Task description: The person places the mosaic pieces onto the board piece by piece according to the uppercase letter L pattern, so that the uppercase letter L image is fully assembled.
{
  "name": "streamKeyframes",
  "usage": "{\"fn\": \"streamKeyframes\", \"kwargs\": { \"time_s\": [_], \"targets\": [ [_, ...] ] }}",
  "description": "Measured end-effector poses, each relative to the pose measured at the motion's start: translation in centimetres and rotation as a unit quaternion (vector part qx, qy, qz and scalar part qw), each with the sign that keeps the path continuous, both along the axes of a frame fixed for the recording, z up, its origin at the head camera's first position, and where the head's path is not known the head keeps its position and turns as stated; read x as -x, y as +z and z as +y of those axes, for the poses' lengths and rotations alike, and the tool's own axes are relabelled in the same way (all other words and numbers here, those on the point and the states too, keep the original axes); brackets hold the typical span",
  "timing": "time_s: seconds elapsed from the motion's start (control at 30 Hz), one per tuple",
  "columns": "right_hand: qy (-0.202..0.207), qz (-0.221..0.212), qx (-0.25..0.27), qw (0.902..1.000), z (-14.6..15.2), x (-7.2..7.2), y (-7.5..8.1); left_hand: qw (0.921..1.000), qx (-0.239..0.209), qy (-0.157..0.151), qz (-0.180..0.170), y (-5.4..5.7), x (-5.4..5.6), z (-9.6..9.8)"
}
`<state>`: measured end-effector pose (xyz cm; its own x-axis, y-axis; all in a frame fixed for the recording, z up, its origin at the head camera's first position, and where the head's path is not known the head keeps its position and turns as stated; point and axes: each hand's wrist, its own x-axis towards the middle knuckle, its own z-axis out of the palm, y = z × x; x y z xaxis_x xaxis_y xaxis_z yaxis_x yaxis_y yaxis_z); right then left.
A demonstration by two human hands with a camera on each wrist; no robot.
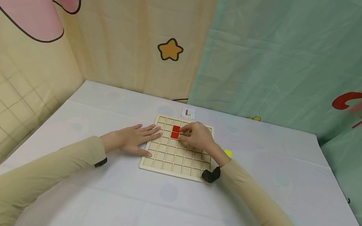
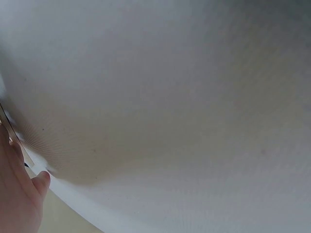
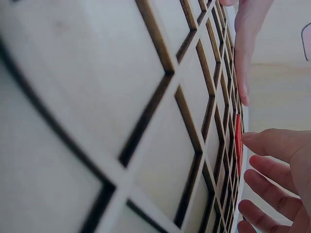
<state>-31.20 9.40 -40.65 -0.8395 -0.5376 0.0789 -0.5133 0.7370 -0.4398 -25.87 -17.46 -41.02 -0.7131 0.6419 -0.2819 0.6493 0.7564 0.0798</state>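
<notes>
A wooden grid board (image 1: 172, 164) lies flat on the table. Two red square tiles, a far one (image 1: 176, 128) and a near one (image 1: 174, 135), sit in adjoining cells of its upper part. My left hand (image 1: 133, 138) is spread flat, with fingertips and thumb resting on the board's left edge. Over the board, my right hand (image 1: 196, 136) has its fingertips at the right side of the red tiles. Its thumb (image 3: 265, 141) is at the red in the right wrist view, the loosely bent fingers apart from it. Nothing shows between them.
Behind the board lies a small white card (image 1: 188, 113) printed with a grid and coloured squares. A yellow piece (image 1: 228, 153) is on the table just right of the board, partly behind the right wrist. Curtains (image 1: 267, 55) stand behind the white-covered table (image 1: 163, 211).
</notes>
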Motion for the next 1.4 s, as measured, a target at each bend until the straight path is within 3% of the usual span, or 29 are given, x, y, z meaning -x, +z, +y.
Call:
{"fn": "streamKeyframes", "kwargs": {
  "time_s": [0.27, 0.7, 0.93, 1.4],
  "targets": [
    [-0.035, -0.012, 0.002, 0.9993, 2.1, -0.9, 1.4, 1.0000, -0.006, 0.001, -0.005, 0.2, -0.1, 0.2],
    [-0.015, 0.018, 0.005, 0.9997, 7.9, -2.3, 2.6, 0.9999, -0.010, 0.006, -0.007, 0.0, 0.1, 0.1],
    [-0.004, 0.022, -0.010, 0.9997, 10.9, -3.1, 2.4, 0.9999, -0.014, 0.005, -0.009, 0.0, -0.1, 0.2],
    [0.029, -0.042, 0.004, 0.9987, 16.4, -4.2, 0.9, 0.9999, -0.017, 0.000, -0.001, 0.3, -0.3, 0.3]
  ]
}}
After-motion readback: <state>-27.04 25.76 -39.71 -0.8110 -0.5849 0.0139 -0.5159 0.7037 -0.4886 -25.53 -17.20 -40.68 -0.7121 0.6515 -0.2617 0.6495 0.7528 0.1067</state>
